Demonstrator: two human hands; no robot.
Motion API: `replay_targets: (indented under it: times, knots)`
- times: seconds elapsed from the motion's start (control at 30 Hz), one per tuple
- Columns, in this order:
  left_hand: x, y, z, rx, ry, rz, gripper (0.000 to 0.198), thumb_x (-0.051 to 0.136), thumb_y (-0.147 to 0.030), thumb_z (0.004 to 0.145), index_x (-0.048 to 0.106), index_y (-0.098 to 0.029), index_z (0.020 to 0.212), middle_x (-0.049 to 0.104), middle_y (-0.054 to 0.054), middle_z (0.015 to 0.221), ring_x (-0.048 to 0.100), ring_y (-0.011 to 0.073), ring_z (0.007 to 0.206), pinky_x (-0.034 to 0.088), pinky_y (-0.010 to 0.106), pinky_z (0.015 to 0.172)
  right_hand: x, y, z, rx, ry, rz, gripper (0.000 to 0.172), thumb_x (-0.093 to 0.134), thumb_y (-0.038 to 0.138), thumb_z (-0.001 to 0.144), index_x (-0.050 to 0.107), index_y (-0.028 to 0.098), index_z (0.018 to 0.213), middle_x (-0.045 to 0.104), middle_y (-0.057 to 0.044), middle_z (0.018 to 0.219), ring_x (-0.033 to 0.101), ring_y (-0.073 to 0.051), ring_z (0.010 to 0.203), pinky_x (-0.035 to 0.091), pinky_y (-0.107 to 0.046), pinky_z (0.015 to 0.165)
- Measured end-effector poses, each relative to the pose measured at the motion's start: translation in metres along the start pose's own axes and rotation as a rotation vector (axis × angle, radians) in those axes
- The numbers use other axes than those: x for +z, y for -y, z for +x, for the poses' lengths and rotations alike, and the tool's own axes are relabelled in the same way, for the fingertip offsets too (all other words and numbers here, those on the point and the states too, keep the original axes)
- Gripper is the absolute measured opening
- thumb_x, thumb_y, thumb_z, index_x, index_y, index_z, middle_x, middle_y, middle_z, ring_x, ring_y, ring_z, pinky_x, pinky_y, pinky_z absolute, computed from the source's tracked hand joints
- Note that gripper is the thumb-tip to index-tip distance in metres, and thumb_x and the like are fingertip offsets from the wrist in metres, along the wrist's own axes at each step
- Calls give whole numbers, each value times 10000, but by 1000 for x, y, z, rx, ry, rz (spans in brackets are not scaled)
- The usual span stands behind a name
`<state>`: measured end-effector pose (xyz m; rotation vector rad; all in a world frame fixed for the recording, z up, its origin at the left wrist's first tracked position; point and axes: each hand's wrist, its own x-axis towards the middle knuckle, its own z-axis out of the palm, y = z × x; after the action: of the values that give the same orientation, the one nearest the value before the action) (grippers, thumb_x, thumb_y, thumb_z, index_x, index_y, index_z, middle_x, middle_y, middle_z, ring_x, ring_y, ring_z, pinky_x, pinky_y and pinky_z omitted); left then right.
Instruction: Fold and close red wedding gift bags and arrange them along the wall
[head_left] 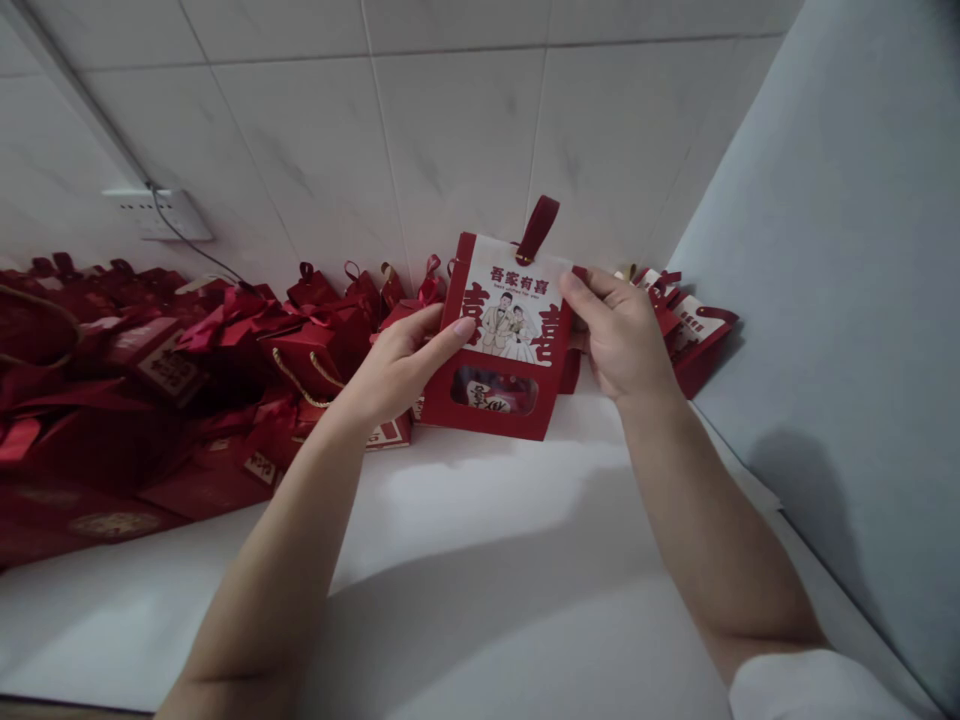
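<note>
A red gift box (506,395) with a cream front panel, a drawn wedding couple and a dark red ribbon loop on top is held up between both hands. Through the oval window low on its front, wrapped contents show. My left hand (412,360) grips its left side, thumb on the front and fingers behind. At the upper right edge, my right hand (619,330) pinches the box between thumb and fingers; some fingertips are hidden behind it. Other red boxes stand just behind the held one.
Many red gift boxes and bags (202,400) crowd the left side along the tiled wall (457,140). More red boxes (701,340) lean at the right corner. The white tabletop (487,600) stretches in front. A socket strip (165,213) with a cable hangs on the wall.
</note>
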<state>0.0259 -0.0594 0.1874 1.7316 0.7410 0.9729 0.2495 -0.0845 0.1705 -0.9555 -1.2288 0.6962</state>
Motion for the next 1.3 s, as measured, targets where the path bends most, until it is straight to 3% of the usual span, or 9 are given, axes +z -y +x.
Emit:
replay_targets:
  times: [0.1, 0.23, 0.33, 0.47, 0.7, 0.8, 0.97, 1.13, 1.3]
  knots:
    - [-4, 1, 0, -6, 0, 74, 450, 623, -590, 850, 687, -159, 962, 728, 69, 897, 700, 207, 780, 577, 267, 644, -1, -1, 0, 1, -6, -21, 311, 641, 535, 863, 560, 269, 1003, 653, -20, 944, 679, -190, 841, 581, -290, 620]
    - [-8, 7, 6, 71, -164, 79, 425, 647, -585, 834, 703, -172, 919, 722, 42, 827, 684, 176, 707, 554, 243, 599, -3, 0, -1, -45, -66, -106, 403, 745, 525, 785, 525, 275, 1012, 649, -14, 1023, 666, -174, 880, 576, -301, 738]
    - [-9, 8, 9, 84, -245, -13, 384, 671, -558, 827, 709, -185, 910, 721, 24, 772, 676, 154, 631, 549, 224, 552, -3, 8, -7, -13, 148, -164, 350, 680, 556, 837, 612, 245, 982, 682, -29, 1048, 661, -198, 961, 550, -342, 882]
    - [-10, 4, 8, -4, -146, -184, 354, 683, -508, 838, 714, -192, 997, 755, 36, 842, 721, 177, 679, 610, 255, 622, 1, 20, -18, 153, 479, -130, 399, 563, 578, 913, 703, 217, 1010, 727, -52, 1071, 667, -241, 1025, 525, -384, 949]
    - [-16, 0, 4, -58, -107, -103, 432, 656, -555, 842, 729, -189, 1059, 775, 69, 932, 748, 225, 831, 632, 279, 733, 5, 22, -20, 94, 498, -51, 298, 549, 449, 962, 757, 235, 972, 712, -25, 1169, 677, -223, 1038, 518, -357, 979]
    - [-25, -1, 0, -109, -11, -90, 415, 663, -545, 841, 750, -196, 1048, 775, 70, 975, 738, 243, 929, 619, 303, 833, -2, 22, -18, 117, 559, -71, 302, 563, 457, 953, 770, 250, 1027, 706, -17, 1204, 656, -237, 1119, 497, -372, 1029]
    - [-38, -9, -6, -279, 224, 42, 373, 647, -526, 860, 767, -224, 1043, 778, 65, 953, 737, 240, 927, 616, 302, 821, -10, 23, -15, 256, 683, -93, 312, 607, 476, 919, 753, 281, 1114, 732, -11, 1162, 672, -250, 1113, 522, -388, 1009]
    - [-47, -13, -6, -185, 439, 89, 434, 750, -406, 794, 706, -257, 1199, 727, 77, 1167, 657, 278, 1142, 551, 390, 978, -8, 19, -13, 294, 593, 21, 310, 639, 496, 891, 778, 256, 1029, 761, -41, 1072, 708, -253, 1028, 535, -425, 998]
    - [-57, -8, -5, -296, 575, 113, 313, 734, -419, 800, 764, -245, 1058, 744, 83, 1095, 701, 260, 1012, 582, 366, 890, -8, 20, -13, 308, 546, 9, 287, 641, 493, 888, 785, 258, 969, 765, -38, 1047, 705, -249, 1036, 535, -419, 1006]
